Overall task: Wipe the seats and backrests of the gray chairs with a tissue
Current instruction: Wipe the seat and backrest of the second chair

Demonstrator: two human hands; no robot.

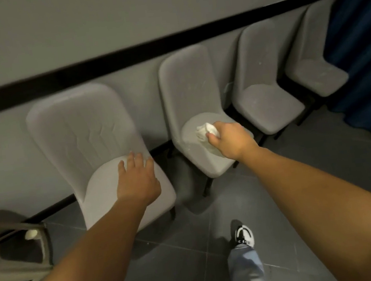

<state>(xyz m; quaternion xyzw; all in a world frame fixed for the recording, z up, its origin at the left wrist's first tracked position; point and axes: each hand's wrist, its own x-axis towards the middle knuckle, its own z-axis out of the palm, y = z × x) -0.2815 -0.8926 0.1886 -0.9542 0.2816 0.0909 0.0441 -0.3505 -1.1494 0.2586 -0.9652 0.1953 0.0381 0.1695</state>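
Several gray padded chairs stand in a row against a gray wall. My left hand [137,179] lies flat, fingers spread, on the seat of the nearest chair [85,139] and holds nothing. My right hand [231,140] presses a crumpled white tissue [204,130] onto the seat of the second chair [187,88]. Two more gray chairs, the third chair [266,101] and the fourth chair [317,75], follow to the right; both show pale specks on their seats.
A dark blue curtain [363,46] hangs at the far right beside the last chair. A gray bin-like stand [17,247] with a white object sits at the lower left. My leg and black-and-white shoe [244,236] stand on the dark tiled floor.
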